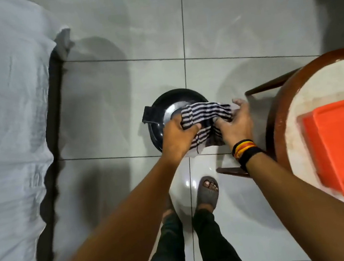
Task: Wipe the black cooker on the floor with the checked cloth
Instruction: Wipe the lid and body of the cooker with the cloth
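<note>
Hands, left [177,137] and right [234,123], grip checked cloth [204,113] above black cooker [164,107] on grey tiled floor [117,82].

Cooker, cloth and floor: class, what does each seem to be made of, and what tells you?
Cooker: probably enamelled metal or hard plastic, glossy black; its lid throws pale highlights.
Cloth: soft woven fabric, matt; it bunches and folds between the left hand and right hand.
Floor: glazed ceramic tile, judging by grout lines and mirror-like reflections.

The cooker [161,118] stands on the floor [117,82] between bed [4,129] at left and table [295,115] at right.
</note>
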`<state>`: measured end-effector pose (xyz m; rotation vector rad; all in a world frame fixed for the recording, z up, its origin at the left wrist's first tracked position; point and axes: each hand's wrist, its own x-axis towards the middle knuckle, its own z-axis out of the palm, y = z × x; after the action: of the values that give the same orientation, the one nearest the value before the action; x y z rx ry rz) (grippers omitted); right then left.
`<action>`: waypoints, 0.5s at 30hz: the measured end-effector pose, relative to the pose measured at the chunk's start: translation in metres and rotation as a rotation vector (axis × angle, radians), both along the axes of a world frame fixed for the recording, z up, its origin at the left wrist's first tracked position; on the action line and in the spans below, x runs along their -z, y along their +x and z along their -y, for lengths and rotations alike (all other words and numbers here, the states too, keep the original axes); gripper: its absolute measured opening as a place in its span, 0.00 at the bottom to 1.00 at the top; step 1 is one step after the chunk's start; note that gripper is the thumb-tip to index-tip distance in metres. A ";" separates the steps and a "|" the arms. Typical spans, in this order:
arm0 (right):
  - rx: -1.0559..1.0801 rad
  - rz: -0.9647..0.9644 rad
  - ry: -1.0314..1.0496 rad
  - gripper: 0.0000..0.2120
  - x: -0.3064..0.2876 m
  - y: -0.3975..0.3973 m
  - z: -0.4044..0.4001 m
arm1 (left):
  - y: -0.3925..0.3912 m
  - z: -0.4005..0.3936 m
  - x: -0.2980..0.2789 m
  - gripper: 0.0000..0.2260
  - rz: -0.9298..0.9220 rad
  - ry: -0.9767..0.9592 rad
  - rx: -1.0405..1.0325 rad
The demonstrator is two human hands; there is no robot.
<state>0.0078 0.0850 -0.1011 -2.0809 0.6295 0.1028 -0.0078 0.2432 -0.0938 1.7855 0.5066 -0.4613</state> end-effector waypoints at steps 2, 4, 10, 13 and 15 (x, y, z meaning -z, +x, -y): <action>-0.045 -0.064 -0.079 0.32 0.035 0.005 -0.005 | -0.007 -0.011 0.033 0.19 -0.091 -0.018 0.000; -0.094 -0.115 -0.150 0.32 0.071 0.012 -0.008 | -0.009 -0.018 0.070 0.16 -0.161 -0.051 -0.024; -0.124 -0.166 -0.261 0.32 0.127 0.044 -0.021 | 0.007 -0.038 0.125 0.10 -0.049 0.112 -0.023; -0.119 -0.136 -0.334 0.35 0.139 0.050 -0.038 | 0.014 -0.058 0.140 0.11 0.231 0.584 0.105; -0.119 -0.177 -0.357 0.39 0.140 0.041 -0.056 | 0.021 -0.073 0.149 0.17 0.294 0.746 0.191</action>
<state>0.0492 0.1413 -0.2414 -2.4746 0.6669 0.2611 0.0134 0.3164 -0.2424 2.5842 0.3145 -0.1261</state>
